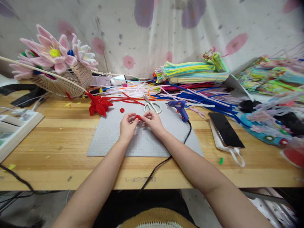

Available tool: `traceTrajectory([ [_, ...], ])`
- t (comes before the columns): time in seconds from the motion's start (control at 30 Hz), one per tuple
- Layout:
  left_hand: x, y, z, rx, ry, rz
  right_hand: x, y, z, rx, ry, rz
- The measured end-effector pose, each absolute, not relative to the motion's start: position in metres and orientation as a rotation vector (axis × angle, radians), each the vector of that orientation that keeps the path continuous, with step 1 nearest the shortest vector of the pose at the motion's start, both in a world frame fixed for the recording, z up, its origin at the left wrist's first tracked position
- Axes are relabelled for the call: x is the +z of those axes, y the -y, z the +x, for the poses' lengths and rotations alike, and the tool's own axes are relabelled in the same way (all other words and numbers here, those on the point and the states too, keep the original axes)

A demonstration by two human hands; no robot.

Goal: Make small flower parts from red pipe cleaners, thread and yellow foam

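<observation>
Between the fingertips of both hands is a small red piece of pipe cleaner (pixel 138 117), curled up and partly covered by the fingers. My left hand (pixel 128 124) pinches its left side, and my right hand (pixel 153 122) pinches its right side. Both hands are over a grey cutting mat (pixel 106 139). Just beyond them lie scissors (pixel 153 107) with white handles. A small red coil (pixel 122 110) rests on the mat to the left. A red pipe-cleaner flower (pixel 100 105) lies at the mat's far left corner. The blue glue gun (pixel 180 109) is on the mat's right side.
Loose pipe cleaners (pixel 209 99) and thick bundles (pixel 190 70) spread along the back. A phone (pixel 226 129) lies on a white power bank at right; a power strip (pixel 19 126) is at left. A pink flower basket (pixel 61 76) stands back left. The glue gun's black cord (pixel 158 165) crosses the table edge.
</observation>
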State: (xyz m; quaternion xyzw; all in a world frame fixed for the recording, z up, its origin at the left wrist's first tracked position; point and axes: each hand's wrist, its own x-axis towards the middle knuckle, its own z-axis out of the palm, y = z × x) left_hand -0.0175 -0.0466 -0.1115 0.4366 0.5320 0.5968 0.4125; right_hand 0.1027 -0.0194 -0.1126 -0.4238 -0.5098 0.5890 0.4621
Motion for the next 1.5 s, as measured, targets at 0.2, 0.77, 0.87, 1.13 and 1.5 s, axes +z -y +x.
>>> traceTrajectory([
  [0.2, -0.111, 0.045, -0.019, 1.531, -1.339, 0.985, -0.106, 0.028, 0.106, 0.791, 1.758, -1.058],
  [0.77, -0.099, 0.051, -0.018, 1.465, -1.289, 0.803, -0.103, 0.032, 0.106, 0.46, 2.014, -0.989],
  [0.87, -0.095, 0.052, -0.018, 1.456, -1.33, 0.792, -0.104, 0.032, 0.106, 0.42, 2.001, -1.001],
  [1.13, -0.098, 0.051, -0.02, 1.469, -1.382, 0.869, -0.105, 0.032, 0.107, 0.466, 1.975, -1.037],
  [1.5, -0.105, 0.049, -0.021, 1.412, -1.356, 1.014, -0.107, 0.023, 0.107, 0.9, 1.62, -1.07],
])
